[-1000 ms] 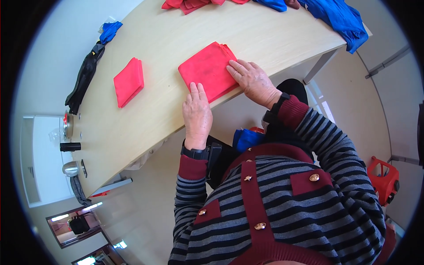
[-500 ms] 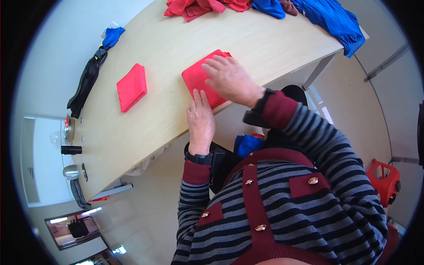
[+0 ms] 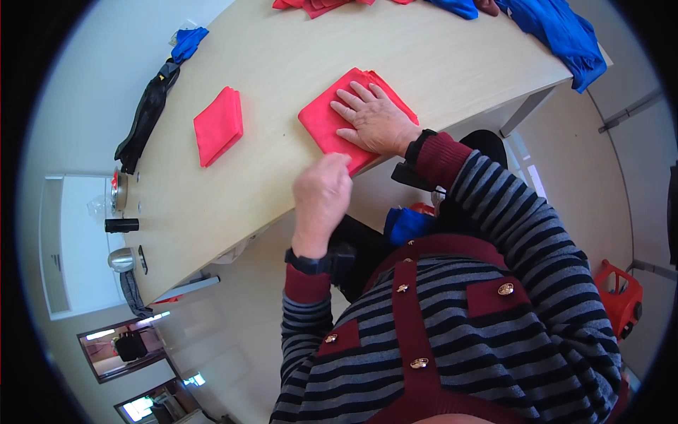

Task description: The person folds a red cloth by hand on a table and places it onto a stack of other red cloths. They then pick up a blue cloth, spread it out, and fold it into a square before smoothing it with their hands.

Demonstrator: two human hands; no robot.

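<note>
Hands at a folded red cloth, seen from above. Right hand [image 3: 374, 126]: open, palm down, fingers spread across the upper face of the folded red cloth [image 3: 321, 116], holding it by pressure alone, with nothing gripped. Left hand [image 3: 323, 198]: curled into a loose fist at the cloth's near left corner; whether the fingers pinch the fabric or merely pass in front of it cannot be told.

The cloth lies flat at the near edge of the table [image 3: 268, 169]; along its right side a second layer shows beyond the upper one, so the edges there are not quite flush. The step in hand is judged to be flattening the folded layers. The next move would call for the right hand to keep the stack steady while the left smooths or squares the near corner, with little drag, since a hard sweep could skew the top layer.

Farther left, well apart, lies a smaller folded red cloth [image 3: 218, 128], its layers stacked neatly. At the far edge is a loose red heap [image 3: 321, 7], cut off by the frame; at the far right corner, crumpled blue fabric [image 3: 558, 35] hangs partly over the side. Along the left edge rests a long black item [image 3: 148, 116], its kind unclear.
</note>
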